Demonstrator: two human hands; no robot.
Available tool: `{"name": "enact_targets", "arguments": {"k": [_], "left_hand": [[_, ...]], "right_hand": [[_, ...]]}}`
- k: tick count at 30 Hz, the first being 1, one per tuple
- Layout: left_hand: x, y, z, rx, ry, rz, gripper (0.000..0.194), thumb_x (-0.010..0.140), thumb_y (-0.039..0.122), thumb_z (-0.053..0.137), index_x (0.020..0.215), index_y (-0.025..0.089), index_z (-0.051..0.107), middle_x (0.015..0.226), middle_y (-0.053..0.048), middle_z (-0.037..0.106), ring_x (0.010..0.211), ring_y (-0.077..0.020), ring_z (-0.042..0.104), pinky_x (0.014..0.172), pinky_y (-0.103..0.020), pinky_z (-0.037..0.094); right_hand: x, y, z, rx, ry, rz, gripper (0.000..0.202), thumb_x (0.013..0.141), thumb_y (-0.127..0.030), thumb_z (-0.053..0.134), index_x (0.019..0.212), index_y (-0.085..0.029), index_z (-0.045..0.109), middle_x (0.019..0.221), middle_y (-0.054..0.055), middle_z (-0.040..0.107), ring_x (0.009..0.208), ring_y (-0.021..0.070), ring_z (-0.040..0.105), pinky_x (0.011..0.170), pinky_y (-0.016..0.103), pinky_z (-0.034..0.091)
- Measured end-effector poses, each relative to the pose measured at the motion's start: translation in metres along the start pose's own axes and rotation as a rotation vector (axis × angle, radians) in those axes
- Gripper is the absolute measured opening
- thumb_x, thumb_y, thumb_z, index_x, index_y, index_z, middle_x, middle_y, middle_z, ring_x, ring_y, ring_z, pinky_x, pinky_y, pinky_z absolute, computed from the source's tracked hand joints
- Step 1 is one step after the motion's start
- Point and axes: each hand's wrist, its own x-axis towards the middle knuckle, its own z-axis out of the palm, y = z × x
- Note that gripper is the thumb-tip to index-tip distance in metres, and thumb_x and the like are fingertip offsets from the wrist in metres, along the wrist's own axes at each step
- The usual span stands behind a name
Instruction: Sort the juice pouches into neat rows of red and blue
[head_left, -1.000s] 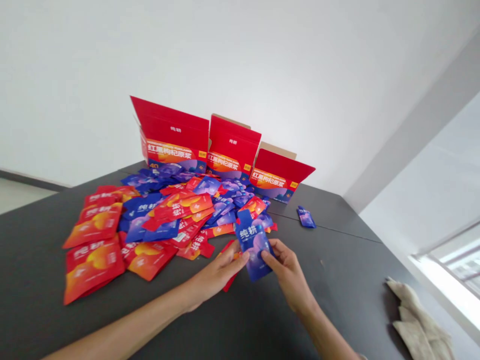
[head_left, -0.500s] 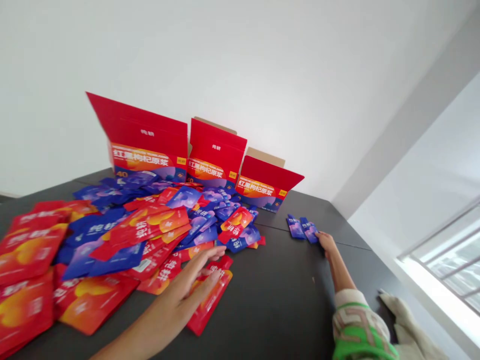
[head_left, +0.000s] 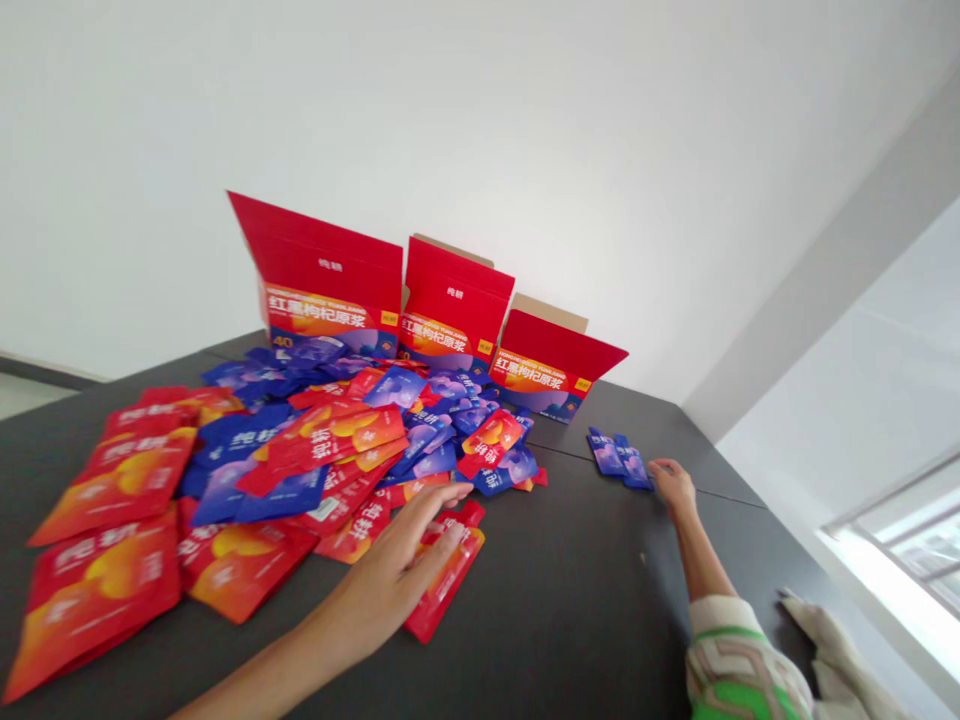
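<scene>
My left hand (head_left: 412, 555) hovers over or rests on a single red pouch (head_left: 444, 580), its fingers stretched out and apart from the thumb. To its left lies a big heap of red pouches (head_left: 124, 480) and blue pouches (head_left: 259, 495), piled loosely on top of one another. My right hand (head_left: 675, 488) is stretched far out to the right, holding nothing, its fingers loosely bent and parted. Just left of its fingertips two blue pouches (head_left: 621, 460) lie side by side on the dark table. A small gap shows between the hand and the nearer one.
Three red printed boxes with raised flaps stand behind the heap: a left box (head_left: 330, 315), a middle box (head_left: 446, 335) and a right box (head_left: 540, 375). The dark table (head_left: 555, 580) meets a white wall. Pale cloth (head_left: 832, 640) lies beside my right sleeve.
My right hand has come off the blue pouch and drawn slightly away from it. My left hand stays at the red pouch. The whole view has shifted, so everything appears further right.
</scene>
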Motion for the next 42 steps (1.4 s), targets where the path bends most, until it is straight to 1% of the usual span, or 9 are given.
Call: {"name": "enact_targets", "arguments": {"k": [3, 7, 9, 12, 17, 26, 32, 36, 42], "left_hand": [[0.002, 0.007, -0.003, 0.039, 0.073, 0.031, 0.034, 0.098, 0.035, 0.043, 0.13, 0.027, 0.05, 0.135, -0.008, 0.059, 0.122, -0.0255, 0.058, 0.1, -0.042, 0.051], [0.005, 0.01, -0.007, 0.104, 0.145, 0.062, 0.031, 0.099, 0.031, 0.042, 0.128, 0.023, 0.05, 0.131, -0.009, 0.059, 0.12, -0.0242, 0.059, 0.101, -0.041, 0.049], [0.006, 0.006, -0.008, 0.128, 0.149, 0.078, 0.03, 0.099, 0.029, 0.042, 0.127, 0.022, 0.049, 0.13, -0.008, 0.059, 0.121, -0.0234, 0.057, 0.102, -0.04, 0.048], [0.007, -0.002, -0.008, 0.169, 0.177, 0.1, 0.029, 0.098, 0.027, 0.043, 0.126, 0.021, 0.05, 0.128, -0.008, 0.06, 0.12, -0.0231, 0.057, 0.103, -0.041, 0.047], [0.006, -0.007, -0.006, 0.166, 0.16, 0.115, 0.029, 0.097, 0.024, 0.044, 0.125, 0.02, 0.051, 0.127, -0.01, 0.06, 0.121, -0.024, 0.057, 0.101, -0.042, 0.049], [0.005, 0.004, -0.003, -0.246, 0.026, -0.096, 0.028, 0.094, 0.032, 0.05, 0.117, 0.018, 0.058, 0.123, -0.013, 0.063, 0.113, -0.0262, 0.06, 0.094, -0.041, 0.051], [0.006, 0.012, -0.002, -0.837, -0.135, -0.361, 0.041, 0.09, 0.044, 0.06, 0.119, 0.015, 0.057, 0.122, -0.015, 0.064, 0.116, -0.0269, 0.061, 0.101, -0.042, 0.046], [0.004, 0.015, -0.001, -1.084, -0.227, -0.501, 0.05, 0.084, 0.046, 0.07, 0.12, 0.015, 0.058, 0.123, -0.015, 0.064, 0.115, -0.0261, 0.062, 0.099, -0.04, 0.047], [0.005, 0.011, -0.007, -0.953, -0.15, -0.473, 0.049, 0.086, 0.045, 0.068, 0.123, 0.015, 0.058, 0.126, -0.016, 0.062, 0.115, -0.0271, 0.062, 0.099, -0.041, 0.045]], "right_hand": [[-0.011, -0.03, -0.001, -0.006, -0.08, -0.133, 0.028, 0.082, -0.034, 0.05, 0.089, -0.019, 0.073, 0.08, 0.009, 0.071, 0.083, 0.0254, 0.064, 0.077, 0.038, 0.046], [-0.064, -0.089, 0.034, 0.067, -0.395, -0.51, 0.032, 0.083, -0.042, 0.058, 0.107, -0.026, 0.072, 0.099, 0.004, 0.072, 0.093, 0.0209, 0.065, 0.086, 0.033, 0.048], [-0.098, -0.114, 0.058, 0.054, -0.508, -0.833, 0.047, 0.086, -0.042, 0.058, 0.128, -0.022, 0.061, 0.122, 0.009, 0.065, 0.113, 0.0239, 0.059, 0.098, 0.039, 0.044], [-0.133, -0.131, 0.084, -0.065, -0.5, -1.059, 0.06, 0.089, -0.04, 0.057, 0.145, -0.022, 0.043, 0.147, 0.014, 0.045, 0.134, 0.0281, 0.042, 0.107, 0.047, 0.038], [-0.138, -0.125, 0.095, -0.184, -0.395, -1.106, 0.056, 0.091, -0.026, 0.055, 0.145, -0.022, 0.043, 0.138, 0.014, 0.056, 0.126, 0.027, 0.05, 0.101, 0.044, 0.045], [-0.152, -0.133, 0.057, -0.233, -0.101, -1.07, 0.041, 0.097, -0.017, 0.039, 0.134, -0.013, 0.055, 0.079, 0.007, 0.07, 0.075, 0.0191, 0.064, 0.066, 0.027, 0.049], [-0.193, -0.152, 0.043, -0.033, 0.07, -0.911, 0.024, 0.097, -0.019, 0.044, 0.106, -0.015, 0.066, 0.083, 0.008, 0.069, 0.073, 0.0181, 0.064, 0.068, 0.028, 0.047], [-0.217, -0.166, 0.047, 0.029, 0.088, -0.983, 0.021, 0.096, -0.016, 0.045, 0.104, -0.016, 0.064, 0.09, 0.008, 0.071, 0.081, 0.0188, 0.065, 0.073, 0.028, 0.048], [-0.173, -0.162, 0.063, -0.047, 0.182, -0.937, 0.029, 0.096, -0.017, 0.043, 0.119, -0.012, 0.059, 0.088, 0.01, 0.071, 0.079, 0.0214, 0.064, 0.073, 0.031, 0.048]]}}
